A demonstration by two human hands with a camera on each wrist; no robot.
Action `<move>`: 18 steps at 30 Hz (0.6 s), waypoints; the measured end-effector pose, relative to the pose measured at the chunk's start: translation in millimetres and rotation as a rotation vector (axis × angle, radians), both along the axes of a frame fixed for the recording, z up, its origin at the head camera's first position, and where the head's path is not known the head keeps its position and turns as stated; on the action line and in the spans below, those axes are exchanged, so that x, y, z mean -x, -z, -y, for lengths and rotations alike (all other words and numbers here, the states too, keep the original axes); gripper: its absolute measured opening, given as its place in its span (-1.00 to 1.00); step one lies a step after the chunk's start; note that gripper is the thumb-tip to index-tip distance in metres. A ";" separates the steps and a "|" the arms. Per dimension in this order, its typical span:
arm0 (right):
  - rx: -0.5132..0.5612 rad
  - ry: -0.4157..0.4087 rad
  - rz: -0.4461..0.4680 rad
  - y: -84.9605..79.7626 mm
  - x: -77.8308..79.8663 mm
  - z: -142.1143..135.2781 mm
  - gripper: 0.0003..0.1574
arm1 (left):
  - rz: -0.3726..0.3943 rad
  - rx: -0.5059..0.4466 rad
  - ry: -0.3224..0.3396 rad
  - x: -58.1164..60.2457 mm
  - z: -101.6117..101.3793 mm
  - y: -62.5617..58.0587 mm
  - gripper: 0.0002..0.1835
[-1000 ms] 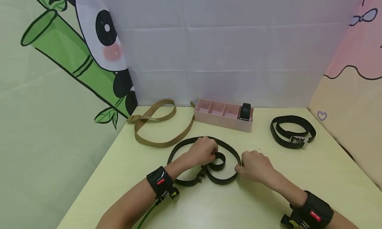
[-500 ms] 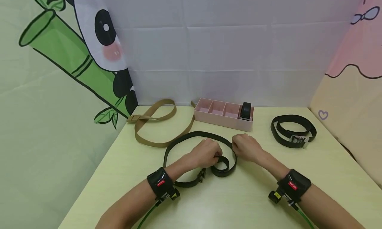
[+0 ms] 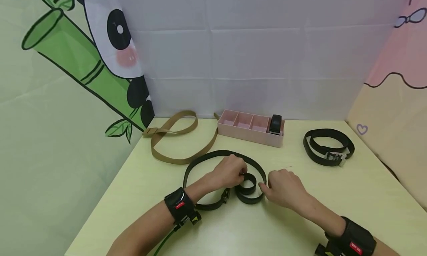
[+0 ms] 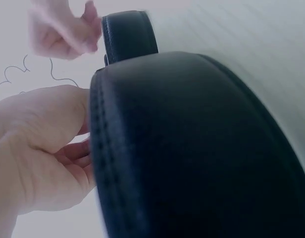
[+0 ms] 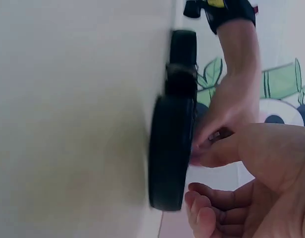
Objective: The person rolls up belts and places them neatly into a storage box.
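Note:
A black leather belt (image 3: 201, 159) stands on edge on the table in a large loop, its inner end wound into a small coil (image 3: 246, 190). My left hand (image 3: 230, 171) pinches the top of that coil; its fingertips are partly hidden behind the strap (image 4: 192, 139) in the left wrist view. The metal buckle (image 3: 225, 195) lies left of the coil. At the loop's right side is my right hand (image 3: 286, 187), thumb extended towards the strap. In the right wrist view its thumb and fingers (image 5: 204, 220) stand apart beside the belt; whether the thumb touches it, I cannot tell.
Behind the loop stands a pink divided box (image 3: 250, 134) with a rolled black belt (image 3: 275, 124) in its right compartment. A tan webbing belt (image 3: 176, 161) lies at the back left, close behind the loop. Another coiled black belt (image 3: 328, 161) sits at the right.
My right hand went up to the loop's upper right, then came back down and right. The small coil shifted slightly right, away from the buckle. My left hand moved only a little.

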State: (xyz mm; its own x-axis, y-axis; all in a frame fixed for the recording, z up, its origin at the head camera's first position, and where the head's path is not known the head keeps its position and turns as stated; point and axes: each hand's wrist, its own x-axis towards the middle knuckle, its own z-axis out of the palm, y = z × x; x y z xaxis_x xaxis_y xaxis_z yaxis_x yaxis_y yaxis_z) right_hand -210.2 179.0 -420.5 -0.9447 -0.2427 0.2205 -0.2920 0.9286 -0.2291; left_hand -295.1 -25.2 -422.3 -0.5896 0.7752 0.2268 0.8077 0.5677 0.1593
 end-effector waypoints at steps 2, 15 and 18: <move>0.003 -0.010 0.045 1.9 -6.0 4.1 -0.29 | 0.002 0.004 -0.014 -0.5 1.6 0.0 -0.87; 0.057 -0.050 -0.024 9.0 30.2 -3.7 -0.41 | 0.020 -0.034 0.064 -0.8 9.6 6.0 -0.85; 0.085 -0.115 -0.062 11.9 41.8 -1.8 -0.45 | 0.030 -0.046 0.086 -0.9 8.3 6.4 -0.84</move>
State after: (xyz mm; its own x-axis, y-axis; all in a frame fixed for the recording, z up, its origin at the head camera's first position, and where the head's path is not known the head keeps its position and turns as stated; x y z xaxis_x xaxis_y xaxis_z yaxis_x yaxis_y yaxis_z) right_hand -252.0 180.8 -432.3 -0.8957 -0.3268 0.3016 -0.4115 0.8662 -0.2835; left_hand -294.2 -33.5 -428.7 -0.5285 0.8123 0.2468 0.8476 0.4881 0.2083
